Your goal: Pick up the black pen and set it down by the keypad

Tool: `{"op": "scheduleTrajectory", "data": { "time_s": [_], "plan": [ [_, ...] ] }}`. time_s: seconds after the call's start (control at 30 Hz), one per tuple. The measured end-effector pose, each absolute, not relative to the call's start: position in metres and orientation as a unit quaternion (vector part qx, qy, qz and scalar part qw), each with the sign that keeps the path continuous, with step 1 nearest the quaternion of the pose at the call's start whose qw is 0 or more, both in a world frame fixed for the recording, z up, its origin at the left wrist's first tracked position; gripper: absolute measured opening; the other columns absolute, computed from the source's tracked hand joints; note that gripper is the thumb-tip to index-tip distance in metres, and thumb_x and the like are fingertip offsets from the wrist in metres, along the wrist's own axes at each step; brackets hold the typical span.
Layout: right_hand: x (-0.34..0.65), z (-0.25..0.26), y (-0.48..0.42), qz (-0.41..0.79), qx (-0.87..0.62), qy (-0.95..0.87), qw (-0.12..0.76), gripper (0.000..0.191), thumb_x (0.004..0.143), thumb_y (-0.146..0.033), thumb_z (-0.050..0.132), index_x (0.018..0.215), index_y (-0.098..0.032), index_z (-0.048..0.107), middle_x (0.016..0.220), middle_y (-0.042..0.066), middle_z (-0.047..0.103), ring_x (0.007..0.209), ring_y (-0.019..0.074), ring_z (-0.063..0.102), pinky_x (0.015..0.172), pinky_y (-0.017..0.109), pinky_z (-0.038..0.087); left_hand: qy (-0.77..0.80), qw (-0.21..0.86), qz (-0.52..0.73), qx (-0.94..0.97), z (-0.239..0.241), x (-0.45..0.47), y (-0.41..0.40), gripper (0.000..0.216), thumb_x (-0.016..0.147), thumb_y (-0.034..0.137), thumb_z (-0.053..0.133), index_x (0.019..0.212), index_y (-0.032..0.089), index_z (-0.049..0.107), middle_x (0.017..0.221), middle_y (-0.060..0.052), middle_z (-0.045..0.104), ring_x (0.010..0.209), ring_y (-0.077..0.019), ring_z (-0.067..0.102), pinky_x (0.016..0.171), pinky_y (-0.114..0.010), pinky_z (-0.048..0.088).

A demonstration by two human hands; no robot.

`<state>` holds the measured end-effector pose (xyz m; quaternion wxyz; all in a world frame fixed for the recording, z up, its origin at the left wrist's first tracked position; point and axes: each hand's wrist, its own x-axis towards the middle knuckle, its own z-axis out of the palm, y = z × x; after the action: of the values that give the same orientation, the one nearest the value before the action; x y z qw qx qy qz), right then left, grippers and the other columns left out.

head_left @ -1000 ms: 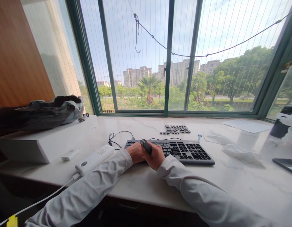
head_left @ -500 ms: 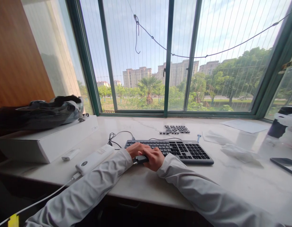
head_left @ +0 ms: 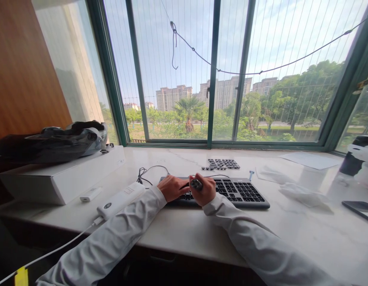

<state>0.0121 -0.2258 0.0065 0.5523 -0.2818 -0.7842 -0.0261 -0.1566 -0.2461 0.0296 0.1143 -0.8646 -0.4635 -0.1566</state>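
Observation:
A dark keyboard (head_left: pixel 240 192) lies on the pale stone sill (head_left: pixel 184 230) in front of me. My right hand (head_left: pixel 205 194) is closed round a small dark object (head_left: pixel 196 184), held just above the keyboard's left-middle keys. My left hand (head_left: pixel 171 188) rests on the keyboard's left end with fingers curled, touching the keys beside the right hand. A group of loose dark keycaps (head_left: pixel 221 163) lies behind the keyboard. A black cable (head_left: pixel 145 173) runs from the keyboard's back left.
A white box (head_left: pixel 61 176) with a dark bag (head_left: pixel 53 141) on top stands at the left. A white power bank (head_left: pixel 120 200) and small white adapter (head_left: pixel 90 194) lie near it. Crumpled tissue (head_left: pixel 300 192), paper (head_left: pixel 310 160), a phone (head_left: pixel 361 208) and a dark bottle (head_left: pixel 355 159) are right.
My right hand has carried the small dark object rightward and up, from the keyboard's left front edge to above the keys. The left hand stays on the left end.

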Motion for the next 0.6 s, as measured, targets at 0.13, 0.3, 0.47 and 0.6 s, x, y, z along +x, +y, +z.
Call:
{"op": "scheduleTrajectory", "data": {
  "time_s": [0.13,0.3,0.47,0.6],
  "plan": [
    [0.028,0.017,-0.206,-0.039,-0.361,-0.772,0.521,0.027,0.086,-0.038,0.046,0.070,-0.020,0.059,0.051,0.003,0.055,0.046,0.0134,0.049,0.053,0.024,0.036,-0.493,0.116,-0.170,-0.845,0.030,-0.163,-0.240,0.051,0.093,0.054,0.026,0.094,0.017,0.061,0.071,-0.005,0.064,0.064,-0.0147,0.059,0.058,-0.022,0.038],
    [0.039,0.029,-0.191,-0.036,-0.393,-0.829,0.397,0.031,0.086,-0.047,0.045,0.079,-0.022,0.062,0.059,0.004,0.062,0.058,0.0177,0.060,0.058,0.025,0.035,-0.500,0.058,-0.202,-0.840,0.033,-0.170,-0.237,0.057,0.095,0.052,0.018,0.093,0.017,0.062,0.068,-0.002,0.062,0.059,-0.0113,0.056,0.060,-0.020,0.040],
    [0.039,0.035,-0.190,0.007,-0.396,-0.849,0.351,0.039,0.085,-0.057,0.044,0.086,-0.023,0.063,0.065,0.004,0.065,0.065,0.0192,0.061,0.060,0.025,0.034,-0.475,0.089,-0.180,-0.857,0.031,-0.172,-0.235,0.053,0.094,0.054,0.023,0.110,0.022,0.062,0.084,-0.005,0.069,0.070,-0.0142,0.061,0.063,-0.022,0.040],
    [0.042,0.038,-0.184,0.041,-0.378,-0.870,0.315,0.043,0.083,-0.060,0.047,0.078,-0.021,0.064,0.065,0.004,0.064,0.063,0.0176,0.058,0.058,0.026,0.033,-0.498,0.133,-0.158,-0.842,0.029,-0.172,-0.234,0.052,0.092,0.057,0.029,0.109,0.022,0.063,0.085,-0.008,0.070,0.072,-0.0169,0.062,0.061,-0.023,0.038]
  ]
}}
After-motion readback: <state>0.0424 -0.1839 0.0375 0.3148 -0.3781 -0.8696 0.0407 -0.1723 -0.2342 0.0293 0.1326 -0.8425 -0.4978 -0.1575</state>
